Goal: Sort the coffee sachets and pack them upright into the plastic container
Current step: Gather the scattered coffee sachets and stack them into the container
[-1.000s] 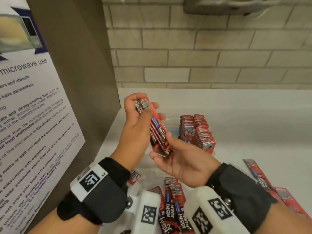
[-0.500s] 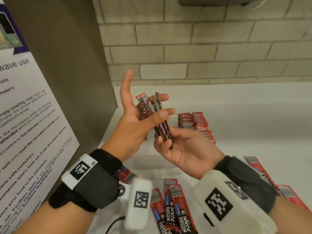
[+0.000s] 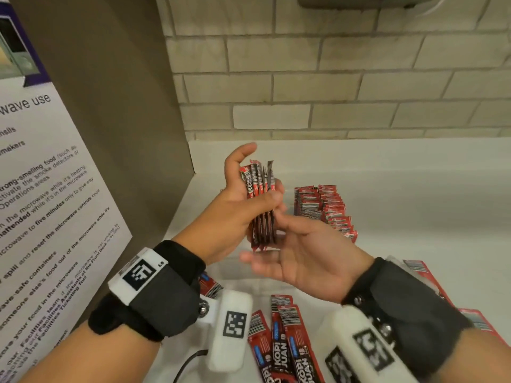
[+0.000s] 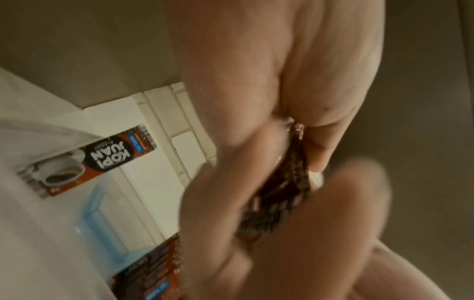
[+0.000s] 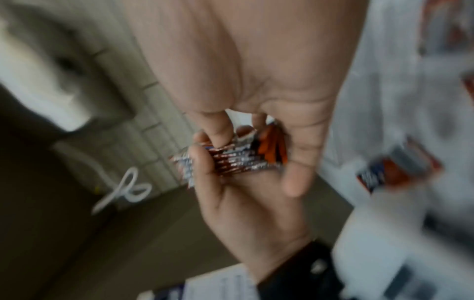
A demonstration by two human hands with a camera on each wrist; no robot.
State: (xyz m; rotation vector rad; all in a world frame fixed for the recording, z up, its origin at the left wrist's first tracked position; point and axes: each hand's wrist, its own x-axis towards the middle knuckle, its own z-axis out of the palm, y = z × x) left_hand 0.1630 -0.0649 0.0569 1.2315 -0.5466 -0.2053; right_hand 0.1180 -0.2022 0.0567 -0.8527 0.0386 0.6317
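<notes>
My left hand point(image 3: 249, 200) grips a bundle of several red coffee sachets point(image 3: 261, 189) upright above the counter, one digit standing up free. Under the bundle's lower end my right hand point(image 3: 290, 244) lies palm up, fingers nearly straight and blurred, thumb against the bundle's side. The wrist views show the same bundle point(image 5: 238, 160) between both hands, blurred. Behind it, rows of packed sachets point(image 3: 323, 208) stand upright in the clear plastic container point(image 4: 89, 205). Loose sachets point(image 3: 284, 341) lie flat near me, and one more sachet point(image 4: 94, 158) lies beside the container.
More loose sachets point(image 3: 423, 280) lie at the right behind my right wrist. A brown panel with a microwave notice point(image 3: 41, 189) closes off the left. The brick wall point(image 3: 331, 92) stands behind the white counter point(image 3: 401, 175). A black cable point(image 3: 190, 363) runs near my left wrist.
My left hand's spread fingers have closed round the bundle, which now stands straighter and more squared up. My right hand has dropped slightly beneath it and flattened.
</notes>
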